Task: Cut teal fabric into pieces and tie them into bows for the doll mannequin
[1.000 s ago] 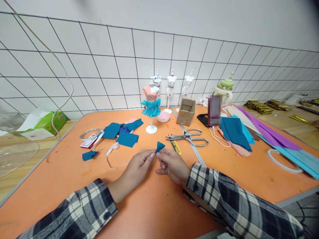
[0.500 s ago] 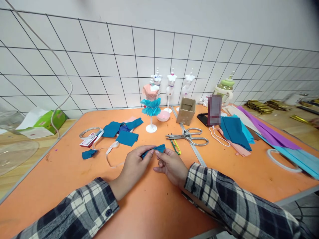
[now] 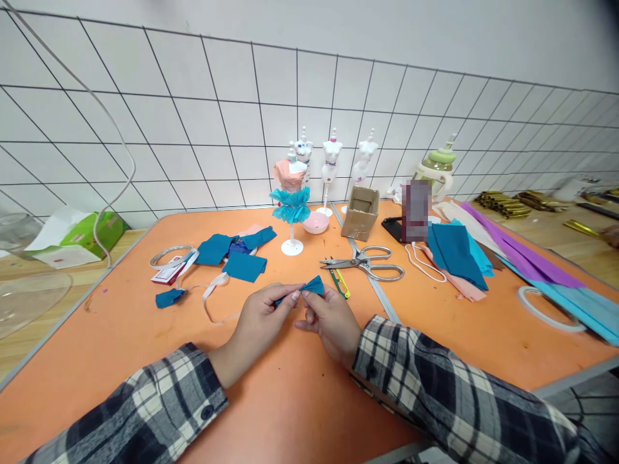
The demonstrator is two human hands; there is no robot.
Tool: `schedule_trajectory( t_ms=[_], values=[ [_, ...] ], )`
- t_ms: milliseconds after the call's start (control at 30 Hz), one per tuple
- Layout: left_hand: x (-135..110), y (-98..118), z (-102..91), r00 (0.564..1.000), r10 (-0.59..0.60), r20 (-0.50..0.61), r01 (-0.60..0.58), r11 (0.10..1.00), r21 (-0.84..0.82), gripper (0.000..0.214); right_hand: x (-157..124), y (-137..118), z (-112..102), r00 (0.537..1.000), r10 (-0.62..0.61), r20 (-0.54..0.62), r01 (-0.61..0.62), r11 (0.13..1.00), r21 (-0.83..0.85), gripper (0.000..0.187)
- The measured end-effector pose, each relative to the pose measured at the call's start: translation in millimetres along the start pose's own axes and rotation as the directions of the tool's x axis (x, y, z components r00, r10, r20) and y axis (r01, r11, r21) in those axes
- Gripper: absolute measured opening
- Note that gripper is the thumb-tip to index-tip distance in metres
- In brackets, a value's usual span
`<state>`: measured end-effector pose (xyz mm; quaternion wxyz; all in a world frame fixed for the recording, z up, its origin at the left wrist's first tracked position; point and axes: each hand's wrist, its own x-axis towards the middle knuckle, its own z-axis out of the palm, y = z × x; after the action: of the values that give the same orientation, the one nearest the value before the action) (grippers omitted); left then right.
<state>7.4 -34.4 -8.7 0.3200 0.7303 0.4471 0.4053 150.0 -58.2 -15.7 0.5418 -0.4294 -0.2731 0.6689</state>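
Note:
Between my fingertips is a small piece of teal crepe paper (image 3: 314,285), gathered into pleats at its middle. My left hand (image 3: 268,316) pinches one side of it, and the fingers partly cover that end. My right hand (image 3: 333,320) pinches the other side, with a fanned end showing above the thumb. Just beyond my hands lie green-and-yellow thread snips (image 3: 340,283) and large metal scissors (image 3: 362,261). Behind them stands a small mannequin (image 3: 291,174) dressed in a peach top and a ruffled turquoise skirt.
Teal paper pieces (image 3: 245,266), a roll of tape (image 3: 171,256) and a white ribbon (image 3: 207,303) lie to the left. At the back are a pink bowl (image 3: 316,223), a cardboard box (image 3: 360,212) and more mannequins (image 3: 331,161). Coloured paper sheets (image 3: 457,254) spread to the right beside a phone (image 3: 416,209).
The visible end of the teal paper has fanned wider and turned slightly upward between my fingers. Both hands keep their pinch in nearly the same place; the view has shifted a little.

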Motion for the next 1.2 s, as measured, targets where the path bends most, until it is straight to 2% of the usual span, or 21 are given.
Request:
schedule_trajectory(
  t_ms=[233, 467, 567, 667, 733, 800, 867, 900, 933, 1000, 1033, 1067, 1133, 1200],
  values=[
    [0, 2, 3.9, 0.997, -0.07, -0.025, 0.069, 0.996, -0.05, 0.028, -3, 0, 4, 0.998, -0.06, 0.009, 0.06, 0.998, 0.012, 0.039],
    [2, 3, -4.8, 0.994, -0.112, -0.015, 0.108, 0.983, -0.149, 0.023, -3, -1, 1, 0.985, -0.175, 0.001, 0.173, 0.972, -0.159, 0.035],
    [2, -2, -7.0, 0.984, -0.171, 0.046, 0.177, 0.953, -0.244, 0.022, -1, -2, -3, 0.977, -0.209, 0.054, 0.215, 0.943, -0.254, 0.031],
    [0, -8, -7.6, 0.97, -0.213, 0.115, 0.242, 0.883, -0.403, 0.023, -2, -5, -6, 0.971, -0.211, 0.117, 0.237, 0.925, -0.299, 0.028],
    [-1, -9, -10.7, 0.98, -0.169, 0.102, 0.197, 0.878, -0.436, 0.025, -3, -9, -7, 0.973, -0.168, 0.158, 0.208, 0.935, -0.288, 0.029],
    [0, -4, -17.9, 0.993, -0.067, 0.096, 0.099, 0.919, -0.381, 0.026, -5, -14, -10, 0.962, -0.101, 0.253, 0.18, 0.932, -0.313, 0.029],
    [2, 4, -28.0, 0.978, 0.053, 0.202, 0.008, 0.957, -0.291, 0.031, -6, -20, -16, 0.911, -0.128, 0.392, 0.3, 0.858, -0.418, 0.021],
    [4, 8, -33.2, 0.945, 0.101, 0.31, -0.023, 0.969, -0.245, 0.033, -6, -24, -19, 0.862, -0.175, 0.476, 0.421, 0.771, -0.479, 0.016],
    [5, 12, -37.8, 0.908, 0.118, 0.402, -0.036, 0.978, -0.206, 0.034, -6, -27, -23, 0.791, -0.229, 0.567, 0.559, 0.646, -0.52, 0.013],
    [9, 17, -44.1, 0.846, 0.11, 0.521, -0.033, 0.987, -0.155, 0.034, -5, -32, -29, 0.62, -0.296, 0.726, 0.778, 0.35, -0.522, 0.015],
    [10, 18, -45.8, 0.827, 0.097, 0.554, -0.02, 0.989, -0.143, 0.032, -6, -34, -32, 0.547, -0.295, 0.783, 0.836, 0.234, -0.496, 0.018],
    [10, 18, -46.5, 0.807, 0.088, 0.584, -0.007, 0.99, -0.141, 0.03, -6, -35, -34, 0.493, -0.282, 0.823, 0.87, 0.156, -0.467, 0.021],
    [10, 16, -46.0, 0.753, 0.088, 0.652, 0.015, 0.988, -0.151, 0.024, -8, -38, -37, 0.429, -0.245, 0.87, 0.903, 0.076, -0.424, 0.023],
    [9, 13, -44.2, 0.696, 0.102, 0.711, 0.019, 0.987, -0.161, 0.017, -10, -39, -37, 0.404, -0.19, 0.895, 0.914, 0.044, -0.403, 0.023]
  ],
)
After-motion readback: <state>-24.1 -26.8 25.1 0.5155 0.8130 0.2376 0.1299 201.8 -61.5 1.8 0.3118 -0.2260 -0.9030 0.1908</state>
